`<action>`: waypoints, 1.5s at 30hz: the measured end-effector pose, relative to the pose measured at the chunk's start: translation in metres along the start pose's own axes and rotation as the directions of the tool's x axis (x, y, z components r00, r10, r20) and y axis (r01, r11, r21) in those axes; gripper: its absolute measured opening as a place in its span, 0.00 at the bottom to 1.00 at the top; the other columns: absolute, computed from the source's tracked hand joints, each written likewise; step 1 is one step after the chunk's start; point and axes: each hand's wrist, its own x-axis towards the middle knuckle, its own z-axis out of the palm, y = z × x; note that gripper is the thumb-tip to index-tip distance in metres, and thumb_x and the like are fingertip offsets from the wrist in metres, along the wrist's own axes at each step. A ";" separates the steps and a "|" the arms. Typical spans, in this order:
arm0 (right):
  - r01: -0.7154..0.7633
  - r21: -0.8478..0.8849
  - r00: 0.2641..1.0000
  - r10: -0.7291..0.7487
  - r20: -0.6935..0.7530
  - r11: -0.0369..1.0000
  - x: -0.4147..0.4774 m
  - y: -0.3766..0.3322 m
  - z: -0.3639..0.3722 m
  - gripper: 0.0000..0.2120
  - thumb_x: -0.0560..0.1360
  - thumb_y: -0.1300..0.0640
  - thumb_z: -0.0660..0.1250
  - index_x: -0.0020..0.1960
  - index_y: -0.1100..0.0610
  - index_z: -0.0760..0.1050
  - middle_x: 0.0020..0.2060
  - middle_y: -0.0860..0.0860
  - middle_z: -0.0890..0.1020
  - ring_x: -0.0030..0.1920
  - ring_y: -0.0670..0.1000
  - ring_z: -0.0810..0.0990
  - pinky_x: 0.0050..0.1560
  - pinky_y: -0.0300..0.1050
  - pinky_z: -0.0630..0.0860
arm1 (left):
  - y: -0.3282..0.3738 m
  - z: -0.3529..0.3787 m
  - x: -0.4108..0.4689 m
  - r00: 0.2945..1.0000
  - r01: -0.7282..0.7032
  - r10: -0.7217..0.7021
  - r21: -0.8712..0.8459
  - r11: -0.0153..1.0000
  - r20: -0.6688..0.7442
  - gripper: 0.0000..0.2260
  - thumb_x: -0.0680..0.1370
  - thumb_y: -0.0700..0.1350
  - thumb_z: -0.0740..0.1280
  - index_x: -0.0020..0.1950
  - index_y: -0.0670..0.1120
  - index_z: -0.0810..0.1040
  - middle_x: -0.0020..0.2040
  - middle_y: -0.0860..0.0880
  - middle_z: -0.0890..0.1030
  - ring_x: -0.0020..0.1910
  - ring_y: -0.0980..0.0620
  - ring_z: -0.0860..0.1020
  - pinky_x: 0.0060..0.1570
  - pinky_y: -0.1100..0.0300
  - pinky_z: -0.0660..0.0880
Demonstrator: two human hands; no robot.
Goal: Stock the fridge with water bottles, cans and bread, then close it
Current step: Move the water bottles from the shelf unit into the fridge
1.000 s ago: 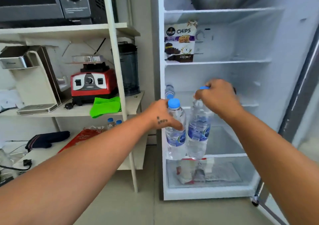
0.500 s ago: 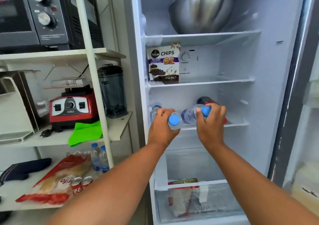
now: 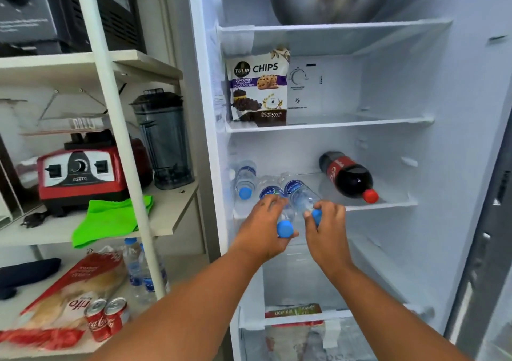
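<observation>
Sliding two water bottles point(image 3: 300, 194) onto fridge shelf point(image 3: 388, 204) | left hand point(image 3: 263, 227), right hand point(image 3: 327, 230) each clamped round one (caps at 6 o'clock) | next we release, fetch cans point(image 3: 106, 319)

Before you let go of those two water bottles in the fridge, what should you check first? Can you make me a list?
1. Left hand grips its water bottle: ok.
2. Right hand grips the other water bottle: ok.
3. Both bottles fully on the shelf: not ok, their caps overhang the front edge.
4. Room between the earlier-placed bottle and the cola bottle: ok.
5. Will they roll once released: cannot tell.
6. Cans and bread stocked: not ok, they sit on the rack outside.
</observation>
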 end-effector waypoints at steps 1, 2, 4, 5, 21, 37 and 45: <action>0.005 -0.006 1.000 -0.004 0.008 1.000 0.005 0.000 0.004 0.09 0.78 0.60 0.65 0.57 0.59 0.70 0.56 0.55 0.68 0.45 0.49 0.72 0.49 0.40 0.70 | 0.000 0.001 0.004 1.000 -0.013 0.014 0.022 1.000 -0.011 0.36 0.72 0.60 0.70 0.75 0.47 0.63 0.73 0.49 0.64 0.73 0.50 0.64 0.70 0.57 0.66; 0.001 -0.018 1.000 -0.001 0.023 1.000 0.009 0.001 0.009 0.10 0.77 0.61 0.65 0.58 0.60 0.71 0.56 0.56 0.69 0.46 0.50 0.72 0.50 0.41 0.71 | -0.001 0.002 0.009 1.000 -0.022 0.022 0.038 0.999 -0.013 0.36 0.72 0.60 0.69 0.75 0.46 0.63 0.74 0.48 0.64 0.73 0.49 0.64 0.70 0.57 0.66; -0.018 -0.075 0.998 0.023 0.060 0.997 0.021 0.001 0.015 0.12 0.76 0.60 0.66 0.59 0.59 0.72 0.56 0.57 0.71 0.47 0.55 0.76 0.51 0.48 0.74 | -0.001 -0.001 0.020 1.000 -0.022 0.021 0.051 0.998 0.012 0.35 0.72 0.58 0.66 0.75 0.43 0.63 0.73 0.45 0.65 0.72 0.48 0.64 0.70 0.55 0.66; -0.024 -0.134 0.997 0.034 0.075 0.991 0.028 0.001 0.018 0.12 0.76 0.59 0.67 0.59 0.58 0.72 0.56 0.57 0.73 0.48 0.58 0.77 0.50 0.49 0.74 | -0.001 -0.001 0.028 0.999 -0.020 0.018 0.061 0.998 0.037 0.35 0.72 0.56 0.65 0.75 0.42 0.63 0.72 0.44 0.66 0.73 0.46 0.64 0.70 0.54 0.66; 0.021 -0.291 0.988 0.025 0.152 0.957 0.105 0.029 0.077 0.14 0.74 0.56 0.65 0.57 0.61 0.74 0.45 0.63 0.79 0.43 0.62 0.78 0.39 0.44 0.70 | -0.028 0.046 0.132 0.872 0.396 -0.460 0.312 0.864 0.166 0.37 0.79 0.38 0.61 0.78 0.38 0.38 0.79 0.40 0.39 0.78 0.37 0.42 0.76 0.46 0.50; -0.030 -0.164 0.993 0.047 0.104 0.986 0.118 0.049 0.085 0.12 0.73 0.61 0.64 0.55 0.63 0.72 0.48 0.62 0.81 0.46 0.60 0.80 0.41 0.44 0.74 | -0.033 0.078 0.146 0.907 0.416 -0.399 0.137 0.899 -0.133 0.30 0.80 0.41 0.61 0.78 0.40 0.51 0.79 0.38 0.49 0.78 0.38 0.44 0.76 0.48 0.50; 0.030 -0.198 0.999 -0.023 0.039 0.980 0.112 0.046 0.086 0.20 0.73 0.54 0.67 0.60 0.64 0.71 0.55 0.64 0.77 0.56 0.63 0.75 0.53 0.49 0.72 | -0.002 0.056 0.030 0.936 0.194 -0.250 -0.230 0.954 -0.247 0.21 0.75 0.38 0.63 0.69 0.45 0.69 0.78 0.46 0.57 0.78 0.48 0.53 0.69 0.53 0.66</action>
